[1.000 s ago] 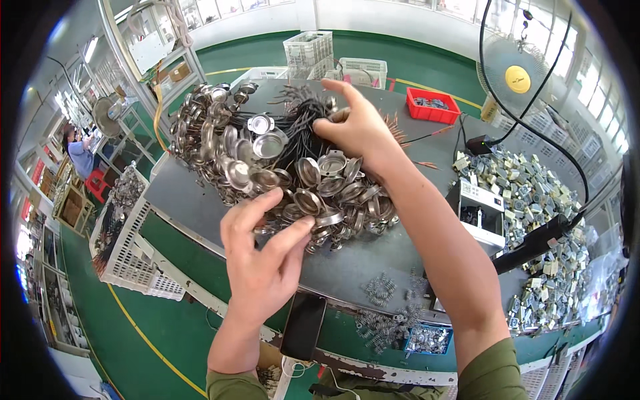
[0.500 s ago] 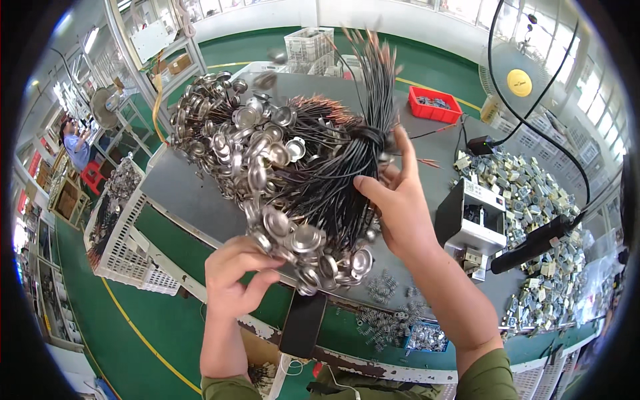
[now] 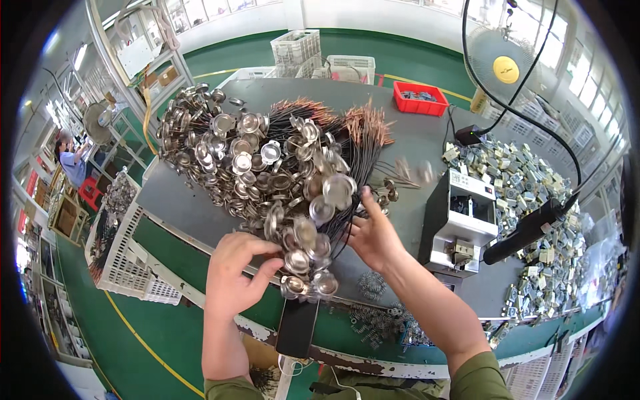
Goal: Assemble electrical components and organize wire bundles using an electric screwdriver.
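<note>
A large heap of round silvery metal caps (image 3: 243,143) on black wires covers the middle of the table. At its right, a thick bundle of black wires (image 3: 360,163) with copper-coloured ends points away from me. My right hand (image 3: 377,237) rests against this bundle's right side, thumb raised and apart, fingertips partly hidden behind the wires. At the near side, my left hand (image 3: 240,270) has its fingers bent and its thumb apart, touching or almost touching the bundle's nearest caps (image 3: 300,253). A few loose pieces right of the bundle are blurred.
A black-and-silver machine (image 3: 463,220) stands right, before a pile of small metal parts (image 3: 533,200). A red bin (image 3: 420,99) sits at the far side. Springs (image 3: 377,320) and a dark phone (image 3: 297,327) are near the front edge; a white crate (image 3: 137,270) is left.
The bundle has come down and its copper ends, raised high before, now lie lower. My right hand has dropped nearer, to its side. The left hand has barely moved.
</note>
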A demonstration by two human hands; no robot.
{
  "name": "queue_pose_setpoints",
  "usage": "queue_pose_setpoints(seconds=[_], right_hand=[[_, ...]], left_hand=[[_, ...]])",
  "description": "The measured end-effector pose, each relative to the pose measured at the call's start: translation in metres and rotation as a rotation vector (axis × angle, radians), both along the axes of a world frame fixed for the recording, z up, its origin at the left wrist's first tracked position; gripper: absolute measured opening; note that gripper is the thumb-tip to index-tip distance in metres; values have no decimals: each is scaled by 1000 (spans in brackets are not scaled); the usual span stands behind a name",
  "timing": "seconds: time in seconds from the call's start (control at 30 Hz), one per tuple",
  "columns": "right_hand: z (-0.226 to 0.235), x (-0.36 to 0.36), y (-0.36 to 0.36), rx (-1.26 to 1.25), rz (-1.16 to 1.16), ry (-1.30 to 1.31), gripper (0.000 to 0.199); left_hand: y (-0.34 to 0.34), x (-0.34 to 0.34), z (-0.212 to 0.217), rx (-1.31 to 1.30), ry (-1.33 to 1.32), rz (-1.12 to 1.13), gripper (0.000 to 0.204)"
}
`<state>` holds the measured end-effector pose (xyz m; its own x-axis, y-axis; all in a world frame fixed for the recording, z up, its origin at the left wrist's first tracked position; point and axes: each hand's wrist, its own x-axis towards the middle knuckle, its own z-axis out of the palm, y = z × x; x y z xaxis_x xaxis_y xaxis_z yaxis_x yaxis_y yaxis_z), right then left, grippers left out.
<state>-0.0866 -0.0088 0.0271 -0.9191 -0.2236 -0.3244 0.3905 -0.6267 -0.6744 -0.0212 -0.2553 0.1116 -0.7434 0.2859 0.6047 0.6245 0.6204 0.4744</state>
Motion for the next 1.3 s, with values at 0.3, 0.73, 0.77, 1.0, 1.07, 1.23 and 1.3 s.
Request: queue_pose_setpoints(seconds=[0.3,0.73,0.77,1.0,1.07,1.23,1.3], right_hand=[[34,-18,-10,-226,95,-10,44],[117,35,28,187,-302,542,71],[129,38,36,157,-300,561,71],[171,49,86,423,-451,615,69],[175,55,90,547,-490,638,71],[174,62,108,759,-546,688,77],[172,66,116,837,-524,733,78]], left_hand=[[-4,6,-14,144,17,-93,20],[-47,5,-20,905,-62,-127,18],[-44,2,-18,910,-57,-121,18],[53,-30,-43,26,78,3,32],[82,-45,-77,-153,74,-143,40],[104,-99,-124,-373,215,-137,53],[103,-114,-133,-417,277,-101,59]])
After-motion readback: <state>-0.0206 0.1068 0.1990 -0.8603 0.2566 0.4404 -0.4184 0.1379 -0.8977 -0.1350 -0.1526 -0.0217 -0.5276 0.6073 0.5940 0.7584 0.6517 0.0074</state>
